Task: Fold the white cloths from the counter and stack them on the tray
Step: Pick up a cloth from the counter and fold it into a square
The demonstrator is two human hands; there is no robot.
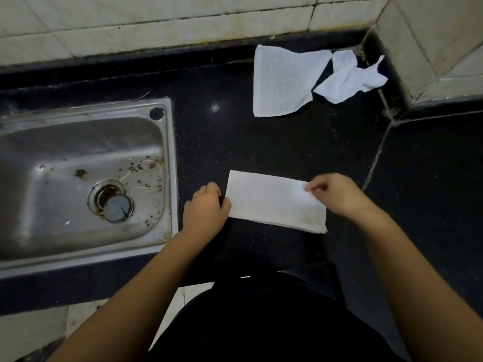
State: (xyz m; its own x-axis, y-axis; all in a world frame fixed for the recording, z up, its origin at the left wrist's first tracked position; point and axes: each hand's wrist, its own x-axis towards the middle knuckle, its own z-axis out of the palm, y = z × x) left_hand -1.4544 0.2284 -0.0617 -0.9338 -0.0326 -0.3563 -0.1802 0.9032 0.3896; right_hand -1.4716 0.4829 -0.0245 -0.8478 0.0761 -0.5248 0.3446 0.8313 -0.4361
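Near the front edge of the desk [261, 142], the left hand [205, 209] and right hand [337, 193] pinched the short ends of a folded cloth [274, 202] with curled fingers. Two loose cloths [282, 82] lay at the back right corner, with bare dark desk between.

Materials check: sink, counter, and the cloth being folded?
Sink: likely stainless steel, brushed grey sheen with glare, stained near the drain. Counter: looks like polished black stone, glossy with fine specks. Folded cloth: white woven fabric, matte, faint grid texture.
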